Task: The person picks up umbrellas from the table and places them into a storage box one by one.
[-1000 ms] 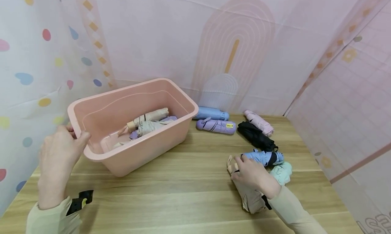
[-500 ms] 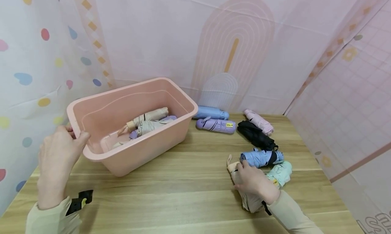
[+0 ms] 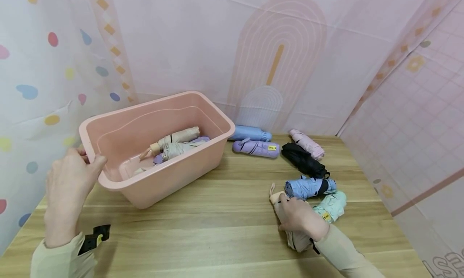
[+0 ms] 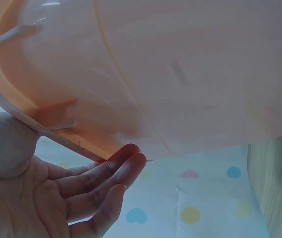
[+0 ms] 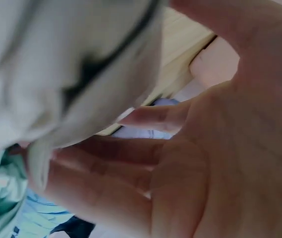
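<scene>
My left hand point(image 3: 72, 177) holds the near-left corner of a pink plastic bin point(image 3: 197, 175), thumb over the rim. In the left wrist view its fingers point(image 4: 126, 171) lie along the outside of the wall. On the right of the table my right hand point(image 3: 302, 217) grips a beige folded umbrella point(image 3: 298, 241), thumb on one side and fingers on the other. The umbrella's pale handle point(image 3: 277, 197) with its wrist loop points away from me. Beside that hand lie a blue umbrella point(image 3: 302, 188) and a mint green umbrella point(image 3: 335, 204) with a yellow tag.
Inside the bin are a beige umbrella point(image 3: 185, 135), a greyish one point(image 3: 175, 151) and purple fabric. Behind, a light blue umbrella point(image 3: 253, 133), a purple one point(image 3: 253, 148), a pink one point(image 3: 306, 143) and a black one point(image 3: 302, 161) lie near the curtain point(image 3: 203, 48).
My right hand has shifted slightly back from the handle along the beige umbrella, uncovering more of the mint umbrella and its yellow tag. My left hand stays on the bin's rim.
</scene>
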Demonstrator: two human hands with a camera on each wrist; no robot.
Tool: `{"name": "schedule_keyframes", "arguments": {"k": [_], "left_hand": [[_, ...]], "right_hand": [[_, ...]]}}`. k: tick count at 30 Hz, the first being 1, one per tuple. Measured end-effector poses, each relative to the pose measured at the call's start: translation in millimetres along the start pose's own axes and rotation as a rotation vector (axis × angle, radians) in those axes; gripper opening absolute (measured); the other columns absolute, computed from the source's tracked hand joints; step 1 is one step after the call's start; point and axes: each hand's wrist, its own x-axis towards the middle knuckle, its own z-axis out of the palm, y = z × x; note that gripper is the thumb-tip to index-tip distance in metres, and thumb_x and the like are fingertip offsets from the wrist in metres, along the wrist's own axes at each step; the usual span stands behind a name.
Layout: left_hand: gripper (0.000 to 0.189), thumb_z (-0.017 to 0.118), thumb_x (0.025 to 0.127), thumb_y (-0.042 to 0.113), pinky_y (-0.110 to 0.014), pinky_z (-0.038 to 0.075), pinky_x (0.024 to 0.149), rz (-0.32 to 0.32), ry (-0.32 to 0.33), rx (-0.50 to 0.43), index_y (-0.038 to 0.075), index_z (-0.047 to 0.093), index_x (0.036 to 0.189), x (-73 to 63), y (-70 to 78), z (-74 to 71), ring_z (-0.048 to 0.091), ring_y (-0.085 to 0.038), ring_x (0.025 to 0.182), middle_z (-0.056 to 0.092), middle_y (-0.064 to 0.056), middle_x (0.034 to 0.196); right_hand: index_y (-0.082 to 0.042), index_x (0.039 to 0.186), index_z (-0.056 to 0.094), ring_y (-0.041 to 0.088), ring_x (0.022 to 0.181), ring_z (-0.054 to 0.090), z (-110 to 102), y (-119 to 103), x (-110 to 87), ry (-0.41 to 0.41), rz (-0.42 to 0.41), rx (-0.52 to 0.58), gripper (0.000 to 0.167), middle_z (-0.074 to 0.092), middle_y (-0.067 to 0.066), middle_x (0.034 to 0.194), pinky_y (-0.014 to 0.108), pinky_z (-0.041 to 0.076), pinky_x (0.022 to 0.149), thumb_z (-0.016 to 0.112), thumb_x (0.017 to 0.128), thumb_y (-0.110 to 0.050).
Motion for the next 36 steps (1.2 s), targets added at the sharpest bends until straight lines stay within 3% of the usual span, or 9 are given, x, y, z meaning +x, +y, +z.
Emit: {"name": "schedule_keyframes", "arguments": {"k": [2, 9, 17, 25, 33, 36], "left_hand": [[0.053, 0.046, 0.089, 0.036, -0.029, 0.034, 0.044, 0.001, -0.001, -0.003, -0.014, 0.049, 0.108, 0.1, -0.1, 0.2, 0.053, -0.032, 0.063, 0.059, -0.034, 0.094], [0.053, 0.046, 0.089, 0.035, -0.029, 0.034, 0.044, 0.007, 0.001, -0.004, -0.014, 0.049, 0.108, 1.1, -0.5, 0.6, 0.053, -0.032, 0.063, 0.060, -0.034, 0.094], [0.054, 0.046, 0.088, 0.036, -0.029, 0.034, 0.044, 0.006, 0.000, 0.001, -0.014, 0.048, 0.110, 1.6, -1.4, 0.6, 0.054, -0.033, 0.064, 0.060, -0.035, 0.097], [0.052, 0.047, 0.088, 0.035, -0.029, 0.034, 0.044, 0.012, 0.000, -0.001, -0.013, 0.049, 0.107, 1.9, -1.3, 0.9, 0.054, -0.033, 0.063, 0.061, -0.034, 0.094], [0.051, 0.047, 0.088, 0.036, -0.029, 0.033, 0.044, 0.006, 0.001, -0.002, -0.013, 0.050, 0.106, 1.9, -1.4, 1.1, 0.053, -0.033, 0.064, 0.061, -0.032, 0.092], [0.046, 0.047, 0.088, 0.035, -0.030, 0.032, 0.044, 0.002, -0.002, -0.001, -0.009, 0.052, 0.100, 1.8, -1.1, 0.7, 0.051, -0.030, 0.061, 0.060, -0.027, 0.080]], "right_hand": [[0.005, 0.125, 0.041, 0.037, 0.080, 0.063, 0.5, 0.8, 1.2, -0.011, 0.001, 0.015, 0.081, 0.060, 0.023, 0.087, 0.049, 0.051, 0.069, 0.085, 0.065, -0.029], [0.012, 0.130, 0.037, 0.042, 0.092, 0.062, 3.4, 0.5, 5.2, -0.020, 0.015, 0.001, 0.090, 0.059, 0.032, 0.104, 0.050, 0.052, 0.077, 0.084, 0.066, -0.029], [0.014, 0.117, 0.044, 0.038, 0.084, 0.063, 6.5, 0.7, 9.3, 0.011, 0.018, -0.047, 0.081, 0.059, 0.027, 0.093, 0.047, 0.053, 0.075, 0.085, 0.063, -0.029], [0.013, 0.131, 0.033, 0.039, 0.091, 0.059, 8.2, 0.7, 10.8, -0.064, 0.009, 0.013, 0.088, 0.047, 0.033, 0.125, 0.047, 0.051, 0.081, 0.082, 0.066, -0.019], [0.011, 0.130, 0.034, 0.032, 0.084, 0.057, 7.5, 1.0, 10.7, -0.080, -0.014, 0.030, 0.084, 0.047, 0.029, 0.124, 0.044, 0.051, 0.076, 0.081, 0.067, -0.017], [0.009, 0.130, 0.034, 0.030, 0.085, 0.057, 6.8, 1.5, 10.7, -0.084, -0.033, 0.048, 0.083, 0.047, 0.026, 0.125, 0.042, 0.051, 0.076, 0.081, 0.068, -0.017]]}}
